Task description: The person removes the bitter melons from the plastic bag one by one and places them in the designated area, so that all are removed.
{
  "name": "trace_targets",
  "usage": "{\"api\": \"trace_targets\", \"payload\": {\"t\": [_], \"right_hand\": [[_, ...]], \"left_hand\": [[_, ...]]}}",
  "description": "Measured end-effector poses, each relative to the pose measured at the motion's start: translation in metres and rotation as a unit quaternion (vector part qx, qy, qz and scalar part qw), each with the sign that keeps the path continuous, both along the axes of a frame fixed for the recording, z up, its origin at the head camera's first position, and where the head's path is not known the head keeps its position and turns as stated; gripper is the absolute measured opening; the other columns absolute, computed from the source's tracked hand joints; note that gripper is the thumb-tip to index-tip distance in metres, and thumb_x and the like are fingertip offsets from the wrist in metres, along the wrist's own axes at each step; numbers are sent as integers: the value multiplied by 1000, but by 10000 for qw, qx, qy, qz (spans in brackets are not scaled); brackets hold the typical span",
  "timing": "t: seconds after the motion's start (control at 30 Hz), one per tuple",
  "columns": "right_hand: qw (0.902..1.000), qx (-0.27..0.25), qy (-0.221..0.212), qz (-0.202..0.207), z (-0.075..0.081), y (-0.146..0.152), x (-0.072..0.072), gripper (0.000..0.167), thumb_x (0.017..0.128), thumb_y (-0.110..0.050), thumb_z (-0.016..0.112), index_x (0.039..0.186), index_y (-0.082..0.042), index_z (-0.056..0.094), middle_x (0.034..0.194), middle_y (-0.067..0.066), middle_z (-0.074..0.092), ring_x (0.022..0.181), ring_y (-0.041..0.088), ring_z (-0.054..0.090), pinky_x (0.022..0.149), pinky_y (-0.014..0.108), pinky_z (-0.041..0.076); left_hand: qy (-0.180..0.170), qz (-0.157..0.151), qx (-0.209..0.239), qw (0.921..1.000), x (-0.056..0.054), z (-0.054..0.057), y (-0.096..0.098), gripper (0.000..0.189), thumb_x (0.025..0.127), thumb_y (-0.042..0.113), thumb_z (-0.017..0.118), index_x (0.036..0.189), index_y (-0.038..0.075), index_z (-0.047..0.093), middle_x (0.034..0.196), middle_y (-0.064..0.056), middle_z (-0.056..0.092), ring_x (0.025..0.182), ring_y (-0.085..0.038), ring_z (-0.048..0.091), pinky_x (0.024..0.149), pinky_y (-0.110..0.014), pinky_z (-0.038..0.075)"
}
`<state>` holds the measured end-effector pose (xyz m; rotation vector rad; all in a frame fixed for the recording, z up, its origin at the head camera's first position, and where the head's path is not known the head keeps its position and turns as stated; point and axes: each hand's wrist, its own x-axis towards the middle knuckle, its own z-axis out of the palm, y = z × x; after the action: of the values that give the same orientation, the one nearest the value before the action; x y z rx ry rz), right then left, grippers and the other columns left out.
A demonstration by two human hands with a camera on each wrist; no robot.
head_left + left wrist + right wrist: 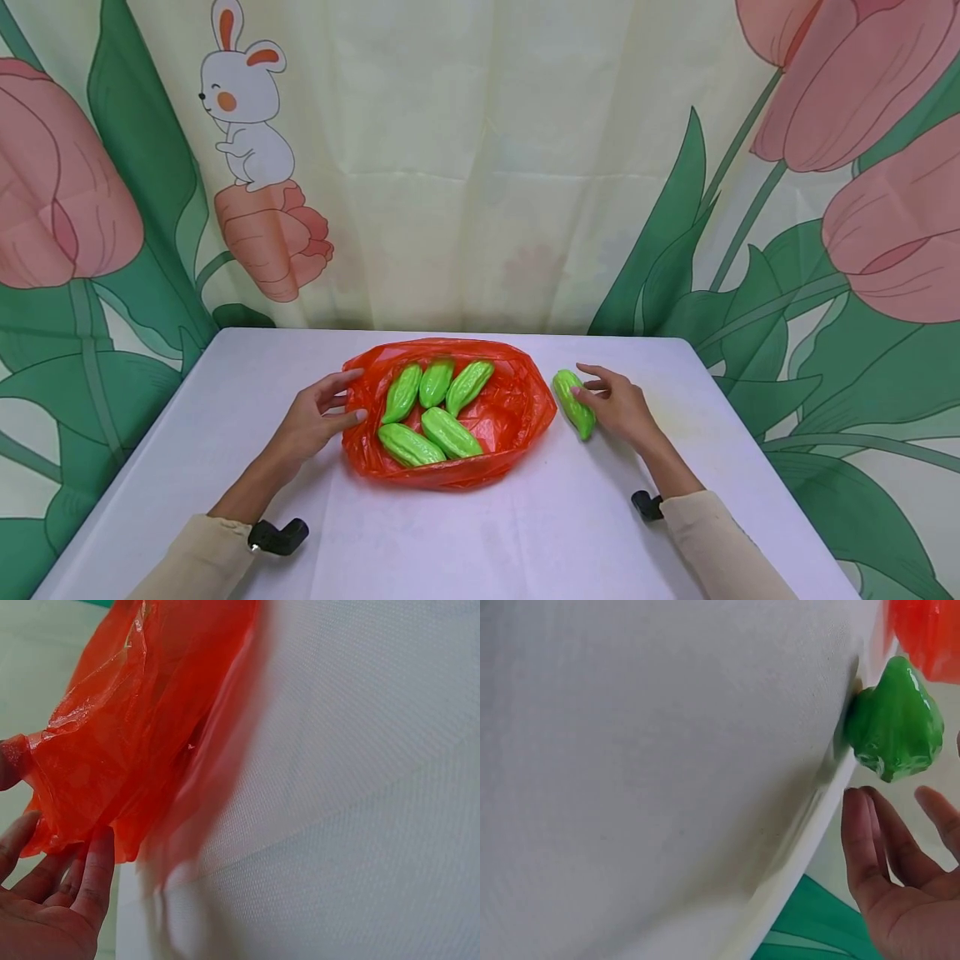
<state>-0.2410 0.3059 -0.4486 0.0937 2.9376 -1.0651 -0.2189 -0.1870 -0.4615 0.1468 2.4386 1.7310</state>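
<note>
Several green, ridged bitter gourds (450,433) lie inside an open red plastic bag (525,417) on the table. At the bag's left rim is my left hand (318,412), its fingers spread and touching the plastic; the left wrist view shows the thumb against the red film (112,765). One more bitter gourd (574,406) lies on the table just right of the bag. Beside it my right hand (618,404) has spread fingers, with the thumb over its near side in the head view. In the right wrist view a gap shows between the fingers and that gourd (896,724).
A white cloth covers the table (450,542). Behind it hangs a curtain (465,167) printed with tulips, a rabbit and a carrot. A black device (277,537) sits on the left wrist and another device (647,505) on the right.
</note>
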Motion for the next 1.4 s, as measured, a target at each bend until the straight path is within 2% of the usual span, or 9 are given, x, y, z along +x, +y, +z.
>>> {"api": "trace_targets", "payload": {"t": [0.2,0.47,0.77,1.13,1.4], "right_hand": [[9992,-91,357,-162,6,-3,1,57,104,-38,69,157,-26,53,144,22,66,123,39,67,92,44,64],[9965,-292,752,-215,18,-17,4,58,101,-39,73,155,-30,55,142,17,68,125,38,66,94,49,63],[9913,-579,1178,133,32,-42,9,57,97,-38,78,151,-32,60,137,12,72,119,34,69,96,49,62],[9867,-869,1281,500,38,-71,12,56,95,-34,82,147,-35,62,136,7,73,117,29,70,94,44,62],[9838,-1151,1143,757,39,-88,14,57,93,-31,83,147,-34,63,137,12,71,115,34,71,91,42,64]], "left_hand": [[18,-20,19,10000,0,0,0,73,98,23,78,163,19,44,165,-18,44,144,-43,50,98,-35,62],[4,-14,4,10000,0,-1,-1,72,98,23,78,162,18,44,165,-19,44,144,-43,50,98,-35,62],[-14,-7,41,10000,0,0,0,72,98,23,78,162,19,45,165,-19,44,144,-43,50,96,-33,62],[-58,10,7,10000,-1,1,2,72,98,23,78,162,20,45,165,-18,44,145,-43,49,97,-37,63],[-26,4,-8,10000,0,1,3,73,98,23,78,162,19,45,165,-18,44,144,-42,49,95,-36,63]]}}
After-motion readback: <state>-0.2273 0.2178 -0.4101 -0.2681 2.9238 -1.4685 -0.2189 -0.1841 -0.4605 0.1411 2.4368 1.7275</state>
